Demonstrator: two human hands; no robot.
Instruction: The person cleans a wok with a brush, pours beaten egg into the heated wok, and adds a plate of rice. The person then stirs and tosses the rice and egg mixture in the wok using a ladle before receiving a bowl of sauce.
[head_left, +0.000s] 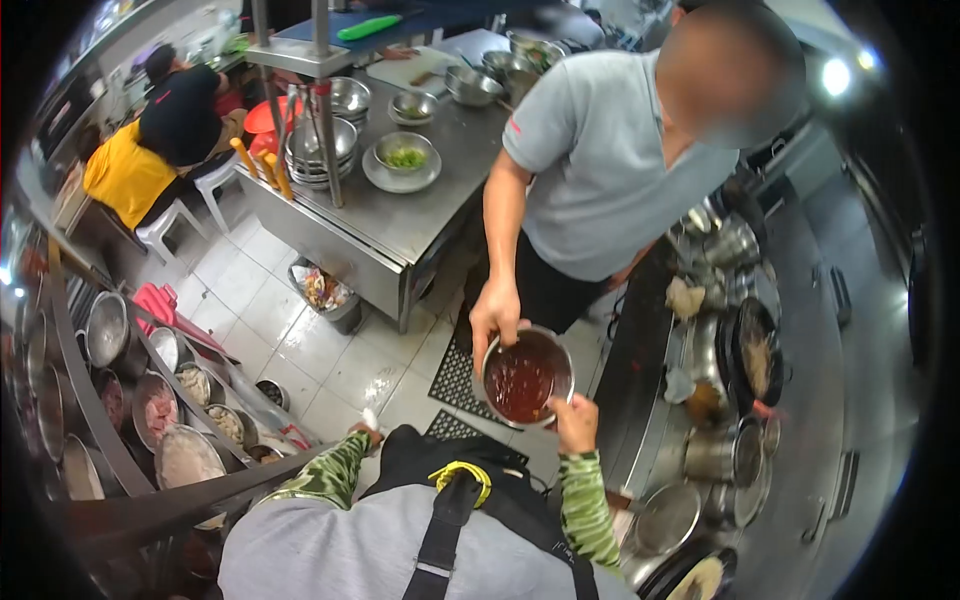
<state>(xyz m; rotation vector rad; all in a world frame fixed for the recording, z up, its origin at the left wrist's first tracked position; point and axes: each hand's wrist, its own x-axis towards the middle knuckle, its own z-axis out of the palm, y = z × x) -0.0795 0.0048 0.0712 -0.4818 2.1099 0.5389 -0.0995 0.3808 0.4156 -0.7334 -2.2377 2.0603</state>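
Observation:
A round metal bowl [486,385] with dark red, shiny liquid [522,380] in it is in front of me. My right hand [577,424] is closed on its near right rim, thumb at the edge. On the far left side of the same bowl, a co-worker's hand [498,318] also grips the rim. My left hand [369,434] is low at my left, mostly hidden by its camouflage sleeve [325,470]. Its fingers look curled around a small white thing [369,416] that I cannot make out.
A co-worker in a grey shirt [610,170] faces me. Left is a rack with metal food bowls [160,410]; right, a counter crowded with pots [712,455]. A steel table [440,200] holds stacked bowls. A waste bin [340,312] and black mats [455,385] are on the floor.

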